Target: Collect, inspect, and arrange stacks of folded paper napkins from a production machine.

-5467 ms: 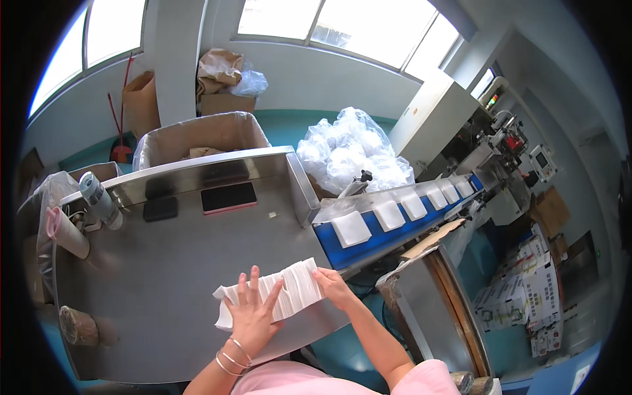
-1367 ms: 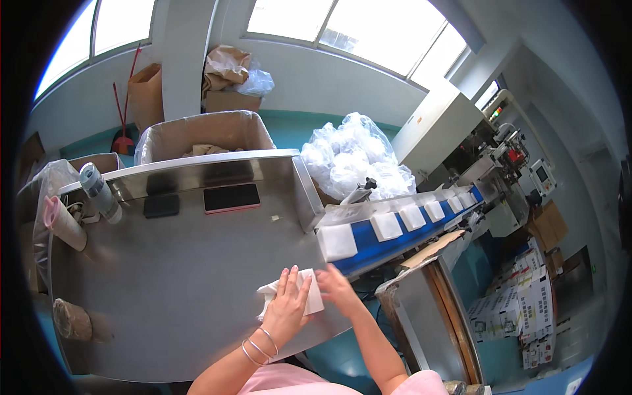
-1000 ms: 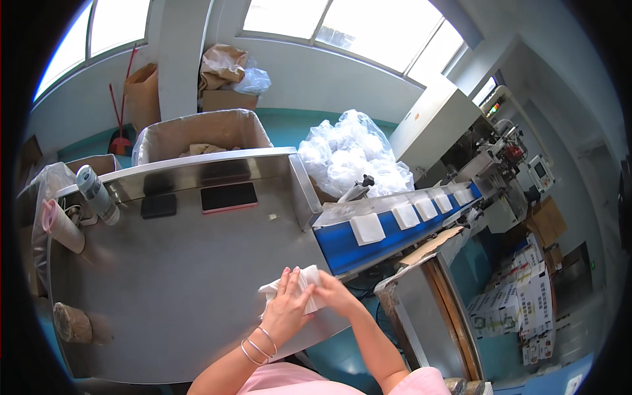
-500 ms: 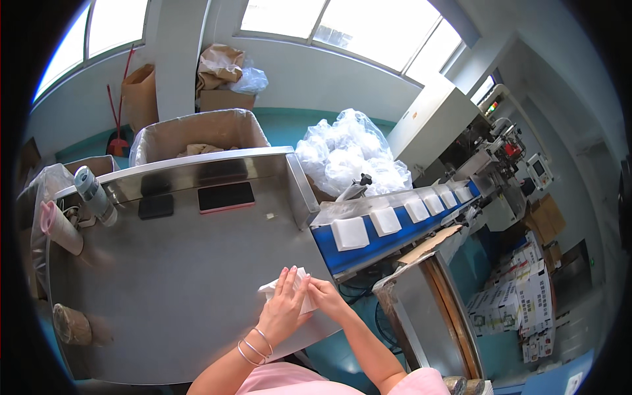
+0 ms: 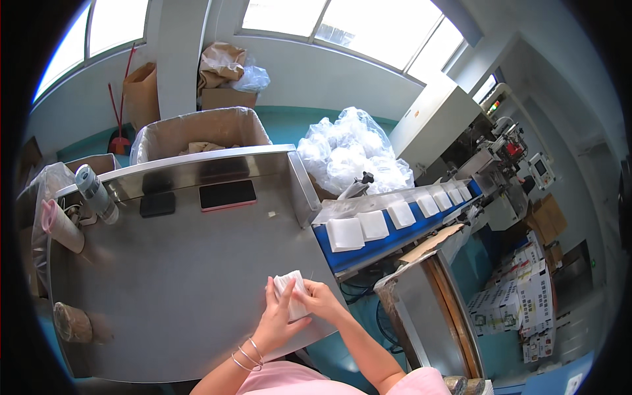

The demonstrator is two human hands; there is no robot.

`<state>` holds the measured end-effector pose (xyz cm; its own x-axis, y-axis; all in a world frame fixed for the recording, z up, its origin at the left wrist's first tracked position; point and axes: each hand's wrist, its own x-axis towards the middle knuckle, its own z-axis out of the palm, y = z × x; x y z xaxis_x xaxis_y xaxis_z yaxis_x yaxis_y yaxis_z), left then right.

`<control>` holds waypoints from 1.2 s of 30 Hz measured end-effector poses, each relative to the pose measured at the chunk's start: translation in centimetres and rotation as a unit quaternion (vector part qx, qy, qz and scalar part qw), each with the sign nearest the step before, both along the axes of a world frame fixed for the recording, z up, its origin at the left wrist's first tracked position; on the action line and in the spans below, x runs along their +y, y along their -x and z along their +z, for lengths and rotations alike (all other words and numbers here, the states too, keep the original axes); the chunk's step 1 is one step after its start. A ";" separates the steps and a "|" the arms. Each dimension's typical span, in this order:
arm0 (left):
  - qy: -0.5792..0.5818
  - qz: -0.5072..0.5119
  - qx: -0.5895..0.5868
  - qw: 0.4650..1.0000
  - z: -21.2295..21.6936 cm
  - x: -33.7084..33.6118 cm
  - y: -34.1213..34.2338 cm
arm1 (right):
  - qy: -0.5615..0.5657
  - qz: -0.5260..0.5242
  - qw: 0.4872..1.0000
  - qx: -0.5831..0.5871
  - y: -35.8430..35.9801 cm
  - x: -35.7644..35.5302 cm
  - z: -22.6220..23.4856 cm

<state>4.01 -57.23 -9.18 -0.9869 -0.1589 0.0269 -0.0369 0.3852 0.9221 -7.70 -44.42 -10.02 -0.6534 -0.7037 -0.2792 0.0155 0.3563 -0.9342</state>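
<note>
A stack of white paper napkins point(image 5: 288, 284), squarish with thin layers at its edge, stands tilted between my hands just above the near right part of the metal table. My left hand point(image 5: 279, 312) grips it from the left and below, fingers spread along its side and face. Against its right side are the curled fingers of my right hand point(image 5: 320, 301). The napkins' lower part is hidden by my fingers. Beyond them, several similar white stacks point(image 5: 345, 235) lie in a row on a blue conveyor belt point(image 5: 342, 261).
On the metal table point(image 5: 171, 283) lie a phone point(image 5: 228, 195) and a black flat case point(image 5: 157, 205). A clear bottle point(image 5: 97, 194), a pink-rimmed cup point(image 5: 63, 227) and a brown roll point(image 5: 72, 323) stand at the left. A metal-edged cart point(image 5: 428, 309) is at right.
The napkin stack has turned more upright, and my left fingers have shifted from lying over it to its side. On the belt the white stacks have moved nearer the table.
</note>
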 end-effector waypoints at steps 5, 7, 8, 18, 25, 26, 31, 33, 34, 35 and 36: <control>0.057 -0.005 0.000 0.998 0.0 0.2 0.3 | 0.032 -0.027 0.998 -0.052 0.3 -0.2 -0.6; 0.064 -0.004 -0.002 0.998 -0.2 0.0 0.1 | 0.021 -0.015 0.999 0.025 0.0 -0.3 -0.1; 0.071 -0.007 -0.002 0.997 -0.2 -0.1 0.1 | 0.010 -0.006 0.995 0.103 -0.1 -0.3 0.2; -0.023 0.008 0.078 0.997 -1.9 0.1 -1.1 | 0.072 -0.137 0.950 -0.270 -0.5 -0.3 2.7; -0.137 -0.053 0.096 0.985 -3.7 0.6 -2.1 | 0.072 -0.163 0.975 -0.133 2.1 1.8 -2.3; -0.115 -0.038 0.078 0.990 -3.7 0.6 -2.3 | 0.186 -0.274 0.925 -0.185 3.4 2.4 -4.1; -0.093 0.009 0.078 0.993 -5.7 0.0 -3.1 | 0.077 -0.367 0.926 0.030 3.5 3.0 -5.0; -0.097 0.013 0.081 0.992 -6.2 0.0 -3.4 | -0.105 -0.118 0.887 0.434 2.2 2.2 -5.1; -0.091 0.023 0.087 0.992 -6.2 -0.1 -3.4 | -0.108 -0.060 0.882 0.454 1.1 1.1 -5.1; -0.084 0.034 0.092 0.992 -6.2 -0.2 -3.6 | -0.111 -0.002 0.875 0.471 0.0 -0.4 -5.2; -0.084 0.019 0.094 0.992 -6.0 -0.3 -3.5 | -0.116 -0.016 0.874 0.472 -0.5 -1.4 -5.9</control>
